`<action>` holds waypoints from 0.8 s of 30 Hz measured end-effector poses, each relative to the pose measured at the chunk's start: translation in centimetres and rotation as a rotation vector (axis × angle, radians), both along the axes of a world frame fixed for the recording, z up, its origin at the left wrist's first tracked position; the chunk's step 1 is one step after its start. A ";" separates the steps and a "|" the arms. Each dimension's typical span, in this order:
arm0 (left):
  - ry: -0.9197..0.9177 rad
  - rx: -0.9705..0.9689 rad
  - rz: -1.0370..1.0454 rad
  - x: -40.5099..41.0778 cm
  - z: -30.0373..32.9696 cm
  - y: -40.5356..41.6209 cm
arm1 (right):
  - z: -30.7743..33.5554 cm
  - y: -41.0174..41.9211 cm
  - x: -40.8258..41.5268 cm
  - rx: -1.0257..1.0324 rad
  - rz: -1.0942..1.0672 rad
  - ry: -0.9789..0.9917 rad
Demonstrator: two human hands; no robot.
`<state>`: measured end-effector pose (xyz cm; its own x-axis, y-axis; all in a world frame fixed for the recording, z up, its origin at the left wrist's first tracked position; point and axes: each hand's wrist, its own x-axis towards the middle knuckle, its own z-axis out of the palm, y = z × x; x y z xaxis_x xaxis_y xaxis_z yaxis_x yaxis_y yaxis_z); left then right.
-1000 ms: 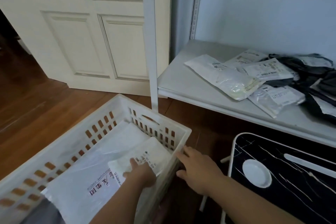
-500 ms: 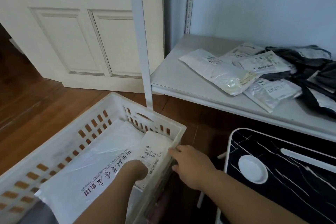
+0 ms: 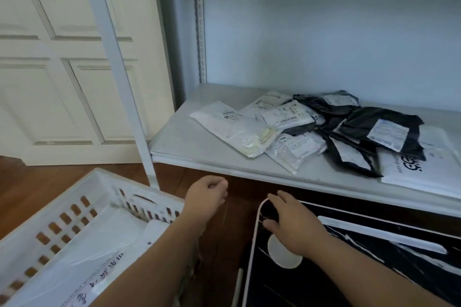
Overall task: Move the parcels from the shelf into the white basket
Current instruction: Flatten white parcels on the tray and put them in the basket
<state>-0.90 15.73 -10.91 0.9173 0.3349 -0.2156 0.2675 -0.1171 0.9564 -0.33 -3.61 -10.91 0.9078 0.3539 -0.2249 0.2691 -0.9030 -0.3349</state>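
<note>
Crinkling glossy flat parcels [image 3: 296, 132]

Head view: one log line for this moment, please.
left hand: empty, curled | right hand: open | parcels: on shelf | white basket: partly loaded
</note>
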 end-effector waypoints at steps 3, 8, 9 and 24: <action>0.032 -0.435 0.058 3.9 2.8 -3.6 | 1.0 -3.8 0.7 0.031 -0.103 -0.043; 0.095 -0.641 0.171 9.1 4.6 -7.3 | 0.9 -8.8 0.3 0.041 -0.166 -0.058; 0.126 -0.651 0.186 9.8 4.5 -7.8 | 0.7 -9.9 0.0 0.039 -0.181 -0.048; -0.021 -0.445 0.433 9.2 6.6 -10.8 | 1.7 -15.9 -2.7 0.009 -0.335 0.020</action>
<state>8.30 4.92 -4.36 0.7236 0.5600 -0.4036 0.1818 0.4094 0.8941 -3.03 -19.56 -9.20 0.9694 0.0386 -0.2425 -0.0491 -0.9372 -0.3454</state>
